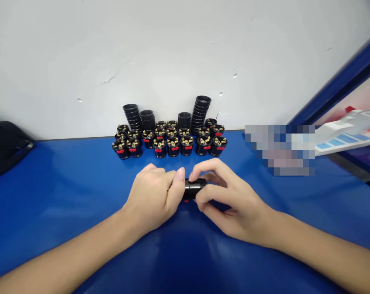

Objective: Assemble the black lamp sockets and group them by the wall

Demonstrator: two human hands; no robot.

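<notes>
Between my hands, just above the blue table, lies a black cylindrical electrical part [194,191] on its side, with a bit of red showing at its lower edge. My left hand [157,196] is closed in a fist around its left end, thumb pressed along it, and hides that end. The curled fingers of my right hand [230,200] grip the other end from above and in front. Behind them stand several black cups [173,149] with brass contacts on top and red tabs on their sides.
Stacks of black ring-shaped covers [201,114] rise behind the cups, near the white wall [172,53]. A black bag-like item [7,149] sits at the left edge of the blue table [89,175]. To the right are a blurred-out patch [283,151] and a blue frame [335,77].
</notes>
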